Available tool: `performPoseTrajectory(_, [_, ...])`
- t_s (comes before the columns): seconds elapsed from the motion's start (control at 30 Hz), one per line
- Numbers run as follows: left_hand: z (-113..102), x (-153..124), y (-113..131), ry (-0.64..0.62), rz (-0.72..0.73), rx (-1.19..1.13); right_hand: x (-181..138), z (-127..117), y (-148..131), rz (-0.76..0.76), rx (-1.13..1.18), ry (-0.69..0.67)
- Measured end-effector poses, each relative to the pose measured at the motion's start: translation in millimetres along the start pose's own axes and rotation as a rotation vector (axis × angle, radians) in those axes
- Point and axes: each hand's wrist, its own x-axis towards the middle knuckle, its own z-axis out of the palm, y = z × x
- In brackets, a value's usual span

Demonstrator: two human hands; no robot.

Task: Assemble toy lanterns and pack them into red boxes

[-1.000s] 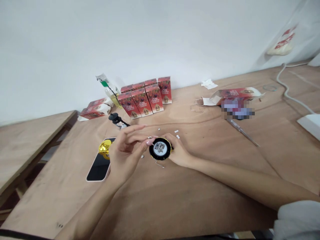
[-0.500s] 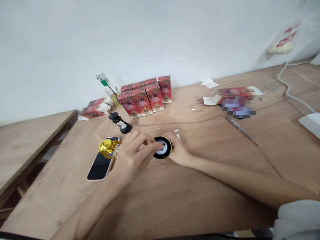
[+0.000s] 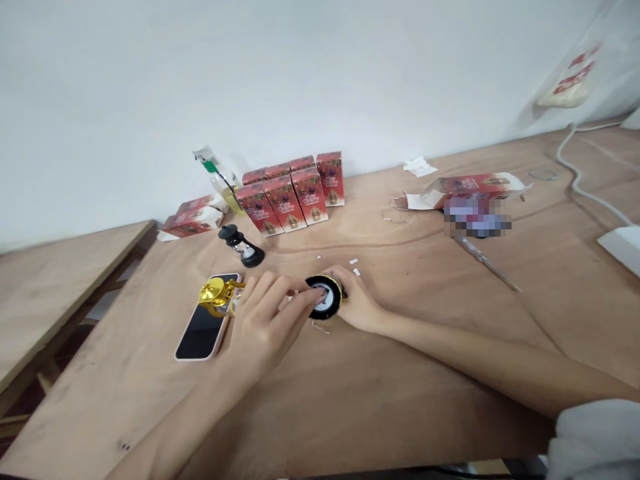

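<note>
The right hand (image 3: 357,308) rests on the counter (image 3: 400,400), fingers curled around a black disc (image 3: 325,297) that it holds on edge just above the wood. The left hand (image 3: 265,323) reaches in from the side, wrist low and fingers bunched, tips pressed on the disc's pale centre.

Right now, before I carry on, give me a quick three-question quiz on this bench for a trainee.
1. True or false: the left hand and the right hand both touch the round black part.
2. The gold lamp piece rests on: A phone, B plate, C towel?
3. What small dark thing lies between the phone and the red boxes?
Key: 1 true; 2 A; 3 a black lantern.
</note>
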Motion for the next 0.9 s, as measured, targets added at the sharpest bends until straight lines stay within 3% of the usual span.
performPoseTrajectory(0.27, [1, 21, 0, -0.126, -0.365, -0.454, -1, 1, 2, 0.007, 0.005, 0.012])
performPoseTrajectory(0.5, [10, 27, -2, -0.15, -0.509, -0.59, 0, 1, 1, 0.009, 0.009, 0.012])
performPoseTrajectory(0.67, [18, 28, -5, -0.139, -0.729, -0.784, -1, 2, 3, 0.006, 0.01, 0.019])
performPoseTrajectory(0.9, [26, 31, -3, -0.276, -0.693, -1.097, -1, 4, 0, 0.01, 0.101, 0.062])
